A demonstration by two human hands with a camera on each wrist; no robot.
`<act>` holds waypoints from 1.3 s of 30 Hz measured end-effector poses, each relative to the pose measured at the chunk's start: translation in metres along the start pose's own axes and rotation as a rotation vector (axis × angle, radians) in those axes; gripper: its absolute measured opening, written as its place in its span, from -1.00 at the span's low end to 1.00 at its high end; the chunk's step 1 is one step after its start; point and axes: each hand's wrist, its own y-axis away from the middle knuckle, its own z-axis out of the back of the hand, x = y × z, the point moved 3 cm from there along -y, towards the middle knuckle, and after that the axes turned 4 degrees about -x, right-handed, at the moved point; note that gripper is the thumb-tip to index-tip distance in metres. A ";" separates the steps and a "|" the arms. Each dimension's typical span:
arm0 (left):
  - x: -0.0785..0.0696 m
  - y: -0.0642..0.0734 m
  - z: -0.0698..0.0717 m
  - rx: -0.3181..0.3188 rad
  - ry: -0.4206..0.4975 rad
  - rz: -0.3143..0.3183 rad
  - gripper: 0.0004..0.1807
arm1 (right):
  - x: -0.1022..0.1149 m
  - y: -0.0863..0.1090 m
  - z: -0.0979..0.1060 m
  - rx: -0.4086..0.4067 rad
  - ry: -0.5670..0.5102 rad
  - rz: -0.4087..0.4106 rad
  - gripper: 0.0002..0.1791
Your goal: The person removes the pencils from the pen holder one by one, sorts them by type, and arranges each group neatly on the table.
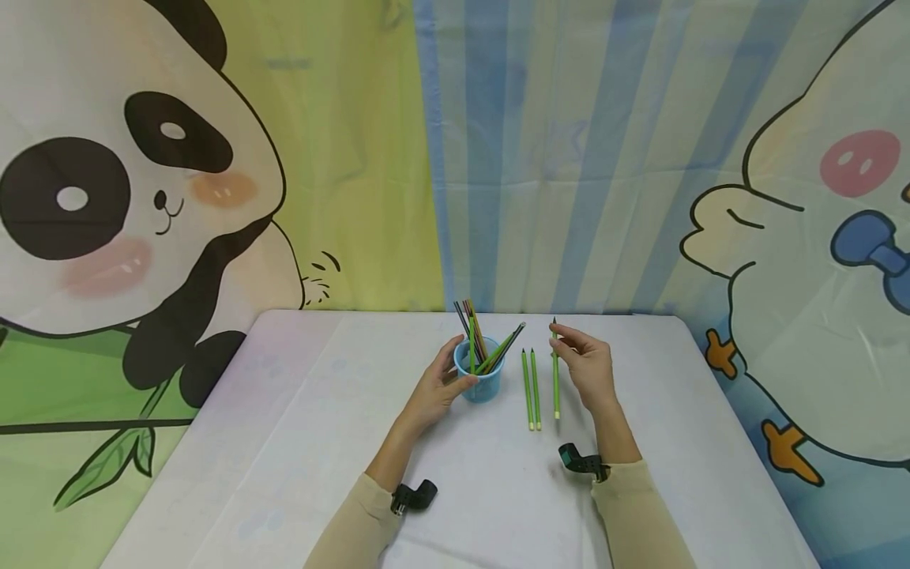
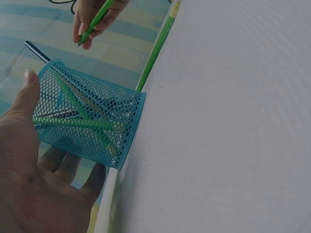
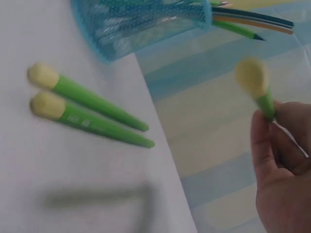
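A light-blue mesh pen holder (image 1: 486, 390) stands on the table, with several pencils in green, dark and orange tones (image 1: 472, 344) leaning out of its top. My left hand (image 1: 430, 389) grips it from the left, thumb on one side of the mesh wall (image 2: 90, 114) and fingers on the other. To the right, my right hand (image 1: 587, 368) pinches a green pencil (image 1: 556, 391) near its dark tip, the pale end hanging downward. The right wrist view has this pencil's pale end (image 3: 251, 76) clear of the tabletop, its shadow below. Two more green pencils (image 3: 92, 121) lie side by side between holder and right hand.
A white cloth covers the table (image 1: 298, 442). Behind its far edge hangs a curtain (image 1: 554, 197) with blue stripes, a yellow-green part and a panda picture (image 1: 235, 276) on the left. Each wrist wears a small black camera (image 1: 415, 496).
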 end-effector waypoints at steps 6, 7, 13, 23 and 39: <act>-0.001 0.001 0.000 0.002 0.006 -0.008 -0.08 | -0.015 0.000 -0.002 0.036 0.279 -0.001 -0.66; -0.002 0.001 0.000 0.003 0.007 -0.012 -0.08 | -0.016 0.000 -0.003 0.036 0.306 0.002 -0.66; -0.002 0.001 0.000 0.005 0.009 -0.015 -0.09 | -0.021 0.000 -0.004 0.039 0.402 0.012 -0.67; 0.000 0.000 0.000 0.003 0.014 -0.006 -0.12 | -0.030 0.000 -0.006 0.151 0.516 -0.016 -0.60; 0.001 0.000 0.000 0.008 0.007 0.000 -0.06 | -0.037 0.004 -0.013 0.203 0.651 -0.023 -0.60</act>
